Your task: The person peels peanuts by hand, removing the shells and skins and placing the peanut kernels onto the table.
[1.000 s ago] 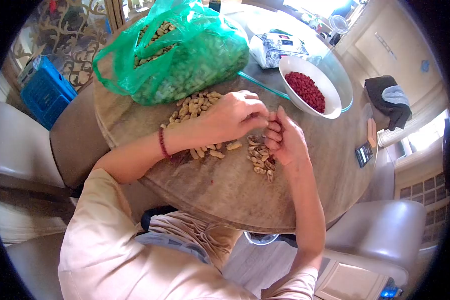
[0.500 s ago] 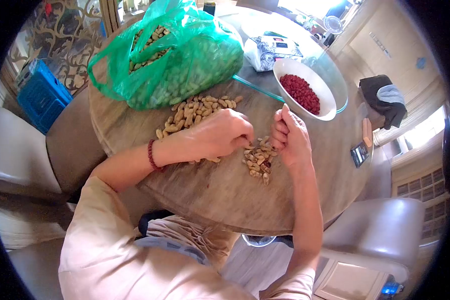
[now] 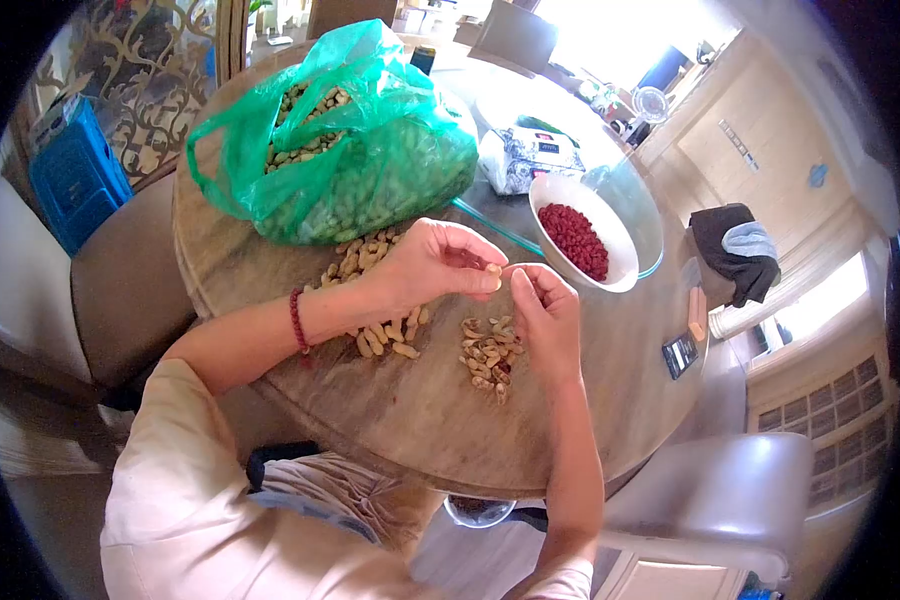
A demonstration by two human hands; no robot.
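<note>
Bringing the left hand (image 3: 420,270) up to the right hand (image 3: 548,318), the person has closed the gap that parted them a moment ago, when the left was low by the broken shells (image 3: 488,352); both now seem to share work on one piece. The left grip pinches a pale piece (image 3: 494,270) between thumb and forefinger, left of the white bowl (image 3: 618,240), palm turned inward. The right forearm reaches up on the bowl's near side, thumb and forefinger angled toward that piece; whether its grip holds anything cannot be told. Peanuts (image 3: 353,265) lie farther left of the bowl, red kernels (image 3: 573,242) inside it.
</note>
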